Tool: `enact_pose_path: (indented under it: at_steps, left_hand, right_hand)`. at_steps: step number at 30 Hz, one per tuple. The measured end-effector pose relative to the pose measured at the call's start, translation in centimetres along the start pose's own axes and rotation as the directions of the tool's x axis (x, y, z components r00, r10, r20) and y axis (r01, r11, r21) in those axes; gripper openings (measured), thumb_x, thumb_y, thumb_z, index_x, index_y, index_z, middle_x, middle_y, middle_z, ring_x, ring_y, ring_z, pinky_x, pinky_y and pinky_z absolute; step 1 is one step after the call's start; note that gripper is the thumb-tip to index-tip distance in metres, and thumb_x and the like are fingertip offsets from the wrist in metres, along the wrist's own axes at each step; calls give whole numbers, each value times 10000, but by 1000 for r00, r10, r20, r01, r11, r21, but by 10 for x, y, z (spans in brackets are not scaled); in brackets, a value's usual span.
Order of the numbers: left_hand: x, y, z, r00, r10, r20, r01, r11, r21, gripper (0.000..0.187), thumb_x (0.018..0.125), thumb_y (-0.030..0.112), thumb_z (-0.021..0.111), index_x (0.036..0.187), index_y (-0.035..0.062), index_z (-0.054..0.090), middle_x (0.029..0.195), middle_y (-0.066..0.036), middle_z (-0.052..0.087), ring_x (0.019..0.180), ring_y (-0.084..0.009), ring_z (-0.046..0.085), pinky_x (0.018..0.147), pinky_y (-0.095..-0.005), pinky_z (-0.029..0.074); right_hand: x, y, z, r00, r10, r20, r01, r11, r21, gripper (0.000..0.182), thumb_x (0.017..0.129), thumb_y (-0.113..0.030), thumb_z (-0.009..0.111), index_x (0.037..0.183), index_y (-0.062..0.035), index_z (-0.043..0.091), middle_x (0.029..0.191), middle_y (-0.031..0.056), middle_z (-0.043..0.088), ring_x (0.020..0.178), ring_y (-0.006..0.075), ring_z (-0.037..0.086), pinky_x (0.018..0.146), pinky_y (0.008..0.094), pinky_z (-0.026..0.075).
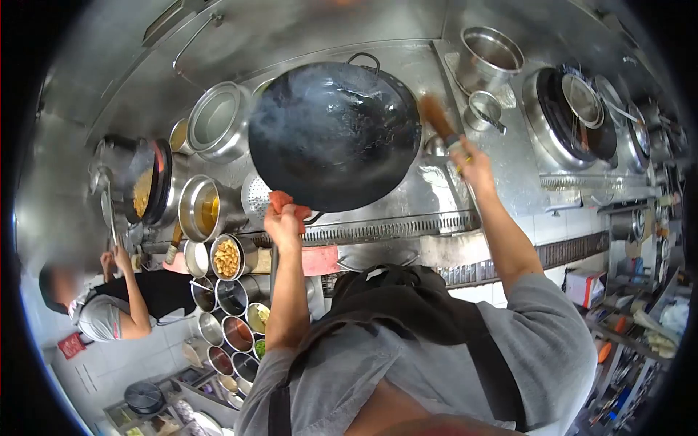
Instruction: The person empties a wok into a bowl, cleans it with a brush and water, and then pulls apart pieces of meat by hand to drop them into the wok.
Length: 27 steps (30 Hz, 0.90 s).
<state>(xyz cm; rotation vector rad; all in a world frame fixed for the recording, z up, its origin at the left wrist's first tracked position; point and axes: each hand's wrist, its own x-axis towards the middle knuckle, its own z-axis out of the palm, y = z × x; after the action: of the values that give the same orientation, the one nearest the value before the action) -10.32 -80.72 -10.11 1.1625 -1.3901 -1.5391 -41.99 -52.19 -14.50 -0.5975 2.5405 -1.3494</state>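
A large black wok (338, 156) is tilted up over the stove, its inside wet and shiny, with smoke or steam over its left part. My left hand (282, 227) is closed on the wok's near handle through a red cloth (279, 198). To the right of the wok, my right hand (474, 168) grips a wok brush (436, 116) with brown bristles, slightly blurred. The bristles are close to the wok's right rim and appear apart from it. A second loop handle (363, 58) stands out at the wok's far edge.
To the left are a steel pot (212, 120), a perforated skimmer (256, 198), a pot of yellow liquid (207, 207) and a pot of fried pieces (227, 258). Several seasoning pots stand nearer. A co-worker (116, 305) works at the far left. At right sit a tall pot (493, 54) and another wok (567, 120).
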Motion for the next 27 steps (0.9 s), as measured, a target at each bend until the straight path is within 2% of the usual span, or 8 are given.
enact_pose_path:
  at_steps: [4, 8, 12, 18, 20, 22, 24, 27]
  left_hand:
    - [-3, -32, 30, 976, -217, 16, 218, 969, -116, 131, 787, -10, 488, 916, 3, 508, 691, -171, 632, 519, -230, 628, 373, -276, 411]
    - [11, -111, 51, 997, -78, 19, 80, 991, -111, 153, 813, 18, 490, 965, 2, 489, 755, -181, 645, 522, -222, 606, 443, -304, 461]
    - [5, -76, 57, 923, -307, 232, 357, 909, -217, 175, 838, 46, 503, 1005, -5, 482, 808, -166, 647, 600, -210, 635, 565, -313, 505]
    - [4, -79, 56, 879, -385, 280, 431, 893, -126, 220, 868, 70, 485, 1068, -18, 453, 890, -186, 650, 778, -233, 632, 760, -315, 480]
    - [1, -105, 61, 969, -230, 95, 235, 971, -47, 223, 875, 85, 501, 1066, -18, 453, 916, -165, 641, 737, -205, 606, 741, -308, 480]
    - [-6, -71, 64, 954, -280, 108, 286, 957, -41, 223, 874, 86, 509, 1065, -16, 452, 919, -154, 636, 739, -194, 600, 732, -302, 479]
    - [-11, -66, 66, 938, -328, 117, 333, 942, -32, 223, 874, 86, 517, 1063, -14, 452, 923, -143, 630, 741, -183, 594, 724, -296, 479]
    - [-17, -82, 71, 965, -250, 85, 259, 958, -125, 196, 883, 99, 519, 1017, -32, 464, 893, -156, 621, 733, -186, 604, 686, -311, 494]
  right_hand:
    - [42, -111, -12, 981, 129, -145, 8, 718, 695, 545, 851, -210, 659, 1338, -66, 463, 1032, 151, 623, 717, 179, 605, 613, 331, 542]
    - [95, -172, 40, 985, -54, -165, 171, 446, 879, 569, 881, -194, 632, 1383, -136, 371, 972, 156, 620, 685, 258, 631, 618, 355, 547]
    - [150, -151, 144, 939, 298, 172, -277, 359, 891, 633, 849, -170, 664, 1395, -93, 352, 980, 141, 599, 674, 250, 630, 547, 390, 561]
    - [93, -163, 177, 918, 7, 397, -134, 947, 293, 636, 789, -189, 693, 1373, -121, 449, 887, 97, 657, 488, 143, 566, 436, 265, 495]
    - [64, -157, 166, 748, -36, 663, 5, 999, 49, 631, 758, -236, 707, 1349, -201, 491, 928, 77, 681, 609, 162, 632, 545, 308, 521]
    - [57, -138, 143, 512, -216, 831, 512, 854, -94, 632, 742, -283, 701, 1338, -227, 500, 992, 110, 688, 753, 269, 672, 692, 359, 535]
    - [88, -113, 101, 588, -179, 789, 517, 833, -196, 569, 768, -271, 659, 1315, -199, 518, 1027, 116, 672, 857, 352, 648, 787, 400, 516]
    - [163, -126, 55, 780, -201, 593, 620, 379, -687, 516, 818, -247, 616, 1315, -184, 488, 950, 161, 668, 822, 368, 645, 754, 439, 522]
